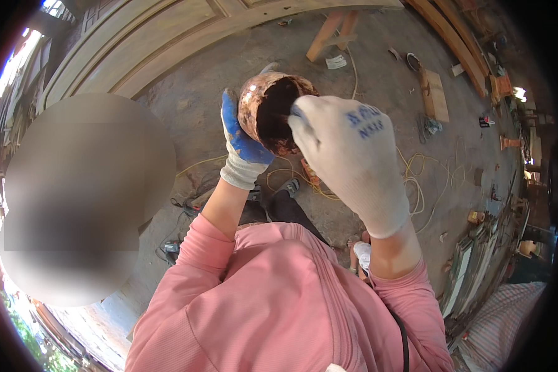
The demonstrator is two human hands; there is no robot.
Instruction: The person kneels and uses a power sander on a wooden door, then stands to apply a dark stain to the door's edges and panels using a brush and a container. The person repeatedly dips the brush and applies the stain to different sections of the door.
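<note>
My left hand (244, 144), in a white glove with a blue coated palm, grips a round, stain-caked pot (252, 99) by its near left side. Brown and reddish crust covers the pot, which is tilted so that its dark mouth faces right toward me. At that mouth's right rim is my right hand (350, 152), gloved in white with blue marks on the back. Its fingers are curled closed, the tips partly inside or in front of the opening. What they hold, if anything, is hidden.
A large panelled wooden door (167, 46) spans the far left, near a trestle leg (324, 40). On the floor lie a wooden board (434, 96), yellow cords (415, 186) and a power tool (170, 247). Timber (459, 260) is stacked at right; a blurred patch covers the left.
</note>
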